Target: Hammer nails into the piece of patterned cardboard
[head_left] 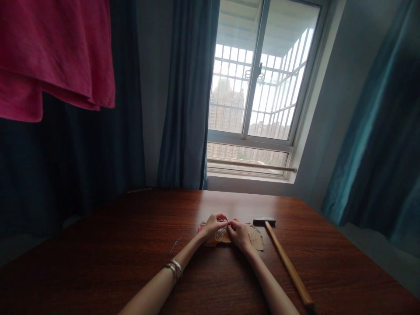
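Observation:
A tan, flat piece dotted with many small dark marks or holes, with red and yellow patches (258, 236), lies on the table beneath both hands. My left hand (213, 225) rests over its left part, fingers curled and thumb towards the fingertips. Over its middle, my right hand (239, 233) has its fingers bent together in a pinch, close to the left fingertips. Whatever the fingertips hold is too small to make out. A hammer (286, 258) with a wooden handle and dark head lies just right of the piece.
Two thin metal tools (176, 243), perhaps needles or tweezers, lie left of my left hand on the brown wooden table (138, 249). Behind it are a barred window (249, 87) and blue curtains (188, 96). A pink cloth (59, 57) hangs at upper left.

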Demonstrator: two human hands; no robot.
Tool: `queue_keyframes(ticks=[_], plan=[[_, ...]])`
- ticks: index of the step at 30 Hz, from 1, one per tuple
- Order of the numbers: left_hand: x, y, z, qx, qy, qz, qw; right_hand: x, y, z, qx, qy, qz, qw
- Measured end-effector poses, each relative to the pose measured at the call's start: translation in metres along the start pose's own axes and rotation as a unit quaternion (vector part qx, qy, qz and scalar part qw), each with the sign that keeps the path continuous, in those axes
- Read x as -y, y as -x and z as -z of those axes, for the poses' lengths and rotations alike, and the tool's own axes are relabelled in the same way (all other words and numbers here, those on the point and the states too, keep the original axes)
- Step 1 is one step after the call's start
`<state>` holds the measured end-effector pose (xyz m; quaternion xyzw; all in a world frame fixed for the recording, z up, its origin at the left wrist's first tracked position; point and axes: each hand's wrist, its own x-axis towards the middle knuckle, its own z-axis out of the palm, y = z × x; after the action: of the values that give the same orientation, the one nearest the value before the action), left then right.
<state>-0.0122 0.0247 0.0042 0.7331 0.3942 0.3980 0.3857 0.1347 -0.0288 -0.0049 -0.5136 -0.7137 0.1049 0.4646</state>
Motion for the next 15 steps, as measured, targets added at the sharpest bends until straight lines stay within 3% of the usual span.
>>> queue_keyframes(ticks=[15], plan=[[-0.0019, 0.0026, -0.0033, -0.007, -0.018, -0.012, 1.0, -0.0005, -0.0002, -0.0013, 0.007, -0.013, 0.001, 1.0]])
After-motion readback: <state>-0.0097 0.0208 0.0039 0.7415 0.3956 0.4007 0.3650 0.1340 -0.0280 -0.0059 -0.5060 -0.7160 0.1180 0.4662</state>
